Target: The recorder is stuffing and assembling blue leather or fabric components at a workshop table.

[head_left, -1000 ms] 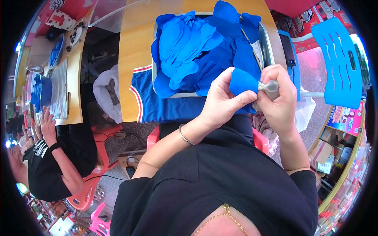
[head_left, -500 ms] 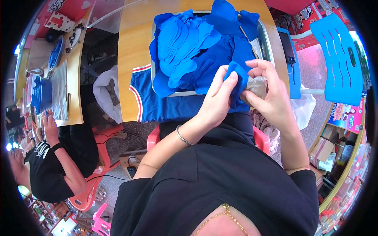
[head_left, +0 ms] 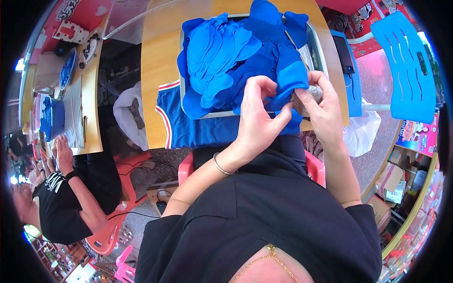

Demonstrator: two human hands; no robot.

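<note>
My right hand (head_left: 326,111) pinches a cut blue fabric piece (head_left: 291,79) between thumb and fingers, over the near right corner of a metal tray (head_left: 217,114). A crumpled, translucent whitish thing (head_left: 314,92) sits within the same hand; its kind is unclear. Beside the fabric, my left hand (head_left: 255,115) has its fingers curled and apart from the thumb, with nothing seen between them. Many thin, rounded blue fabric pieces (head_left: 214,52) fill the tray in an overlapping heap, lighter at the left and darker at the right. Some hang over the rim.
A blue garment with red and white trim (head_left: 188,132) lies under the tray on the wooden table (head_left: 160,52). A dark phone (head_left: 344,56) rests at the right. Beyond stands a blue slatted chair (head_left: 403,66). At left, another person (head_left: 66,203) sits by a blue bin (head_left: 51,118).
My left hand has let go of the blue fabric piece and its fingers have parted. The right hand now pinches the piece, which spreads farther over the tray's edge.
</note>
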